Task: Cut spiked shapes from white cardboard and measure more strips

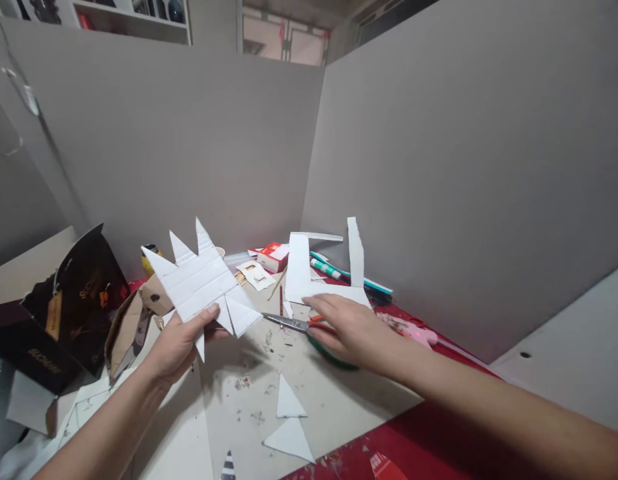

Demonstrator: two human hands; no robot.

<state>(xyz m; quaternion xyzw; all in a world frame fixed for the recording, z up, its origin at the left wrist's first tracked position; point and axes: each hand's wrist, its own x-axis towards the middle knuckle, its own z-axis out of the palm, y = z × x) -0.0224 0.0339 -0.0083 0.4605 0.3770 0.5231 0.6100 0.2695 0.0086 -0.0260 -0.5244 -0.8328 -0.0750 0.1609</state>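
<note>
My left hand (181,340) grips a white cardboard cutout (203,280) by its lower edge, thumb on the front face. Pointed spikes stick up from the cutout's top, and more points hang at its bottom. In my right hand (346,327) is a pair of scissors (291,323) with orange handles, blades pointing left. Their tip lies close to the cutout's lower right corner; whether they touch I cannot tell. Beyond my right hand a white U-shaped cardboard piece (299,267) has one arm standing up. A green rounded object (333,357) is partly hidden beneath that hand.
Two white cardboard triangles (290,398) lie on the table board (249,413). Behind are a red box (273,257), a green-and-white tube (325,268) and thin sticks. Left stand a dark paper bag (63,307) and brown cardboard (126,327). Grey panels (439,167) enclose the back.
</note>
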